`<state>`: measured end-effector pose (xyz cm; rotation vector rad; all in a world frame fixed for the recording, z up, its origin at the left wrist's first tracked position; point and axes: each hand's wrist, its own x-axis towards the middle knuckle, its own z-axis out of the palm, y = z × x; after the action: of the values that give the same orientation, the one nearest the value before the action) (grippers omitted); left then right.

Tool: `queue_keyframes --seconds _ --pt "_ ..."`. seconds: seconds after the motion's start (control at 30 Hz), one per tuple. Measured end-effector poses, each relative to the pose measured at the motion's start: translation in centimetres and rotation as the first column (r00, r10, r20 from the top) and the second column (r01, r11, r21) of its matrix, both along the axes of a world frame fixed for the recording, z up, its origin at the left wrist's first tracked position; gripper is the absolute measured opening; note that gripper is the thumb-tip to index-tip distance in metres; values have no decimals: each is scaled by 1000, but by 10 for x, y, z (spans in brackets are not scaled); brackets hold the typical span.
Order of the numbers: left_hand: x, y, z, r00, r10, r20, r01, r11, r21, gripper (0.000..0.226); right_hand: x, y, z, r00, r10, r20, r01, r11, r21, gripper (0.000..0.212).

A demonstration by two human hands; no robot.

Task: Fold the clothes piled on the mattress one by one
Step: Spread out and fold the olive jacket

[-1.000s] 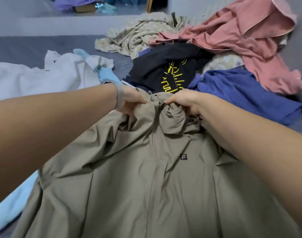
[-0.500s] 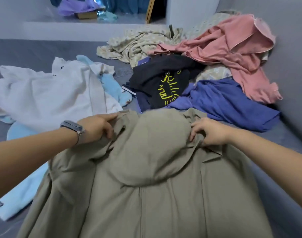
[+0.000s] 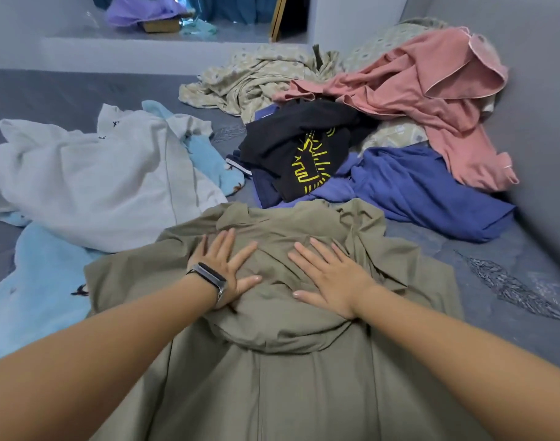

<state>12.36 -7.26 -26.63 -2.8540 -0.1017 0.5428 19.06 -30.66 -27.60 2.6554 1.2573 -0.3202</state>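
A white garment (image 3: pixel 91 183) lies crumpled over a pale blue one (image 3: pixel 33 281) at the left of the grey mattress (image 3: pixel 495 281). Beside them, nearest the camera, an olive-khaki jacket (image 3: pixel 272 377) is spread across the mattress, its hood (image 3: pixel 272 313) turned down over the body. The left hand (image 3: pixel 223 268), a watch (image 3: pixel 210 276) on its wrist, presses flat on the hood with fingers (image 3: pixel 224 243) straight and spread, gripping nothing. The right hand (image 3: pixel 329 278) lies just beside it, likewise flat and released, palm down on the cloth. The jacket looks thin, soft and light, probably a smooth woven shell that slides and creases easily; the shoulder seams and sleeve ends seem the likeliest places to take hold for folding. Farther right, by the wall, the unfolded pile waits: a black shirt with yellow print (image 3: pixel 304 157), a blue garment (image 3: pixel 415 189), a pink one (image 3: pixel 431 90) and a patterned beige cloth (image 3: pixel 250 78).
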Motion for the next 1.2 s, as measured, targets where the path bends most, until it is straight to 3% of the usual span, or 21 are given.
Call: queue_keyframes --seconds 0.1,0.17,0.2,0.23,0.27,0.3,0.37,0.43,0.5,0.6,0.73,0.8,0.93,1.0,1.07,1.13,1.2 --pt "3 8 1 998 -9 56 9 1000 2 90 3 -2 0 995 -40 -90 51 991 124 113" --pt "4 12 13 950 -133 284 171 979 -114 94 7 -2 20 966 -67 -249 153 926 345 92" --pt "5 16 20 870 -164 464 255 957 -141 81 12 -4 31 954 -109 -279 249 806 537 68" --pt "7 24 25 749 -161 642 309 943 -124 63 22 -8 39 951 -191 -243 309 624 718 48" --pt "11 34 29 669 -97 736 276 953 -125 48 35 -12 46 934 -305 -184 314 458 832 32" --pt "14 44 33 679 27 733 171 966 -195 43 48 -18 51 891 -431 -141 324 389 862 27" --pt "23 59 35 812 313 492 -107 910 -401 62 70 -30 54 743 -635 -210 570 437 696 87" --pt "30 67 37 890 392 231 -242 838 -488 81 80 -37 46 578 -696 -425 812 439 385 143" --pt "39 71 39 917 377 127 -268 821 -503 77 75 -35 32 565 -636 -525 823 474 312 157" --pt "39 72 41 963 265 49 -215 866 -451 56 65 -21 21 546 -505 -669 836 376 400 118" --pt "28 70 43 989 94 117 -63 966 -251 36 69 -23 28 527 -511 -679 832 473 289 64" --pt "32 68 53 968 131 212 -71 960 -271 26 76 -28 46 596 -534 -600 791 521 322 48" --pt "54 71 94 857 252 450 -49 909 -414 46 92 -23 93 809 -496 -314 585 628 513 27" --pt "65 71 117 782 304 544 -10 879 -477 36 102 -18 113 838 -492 -235 519 588 621 22" --pt "77 73 137 663 388 640 33 839 -543 12 111 -17 130 834 -508 -217 477 465 746 22" --pt "83 75 152 546 464 698 91 795 -600 18 115 -19 142 822 -529 -209 431 340 836 23" --pt "77 79 157 545 487 682 161 738 -656 24 114 -23 148 836 -510 -202 380 274 883 15"
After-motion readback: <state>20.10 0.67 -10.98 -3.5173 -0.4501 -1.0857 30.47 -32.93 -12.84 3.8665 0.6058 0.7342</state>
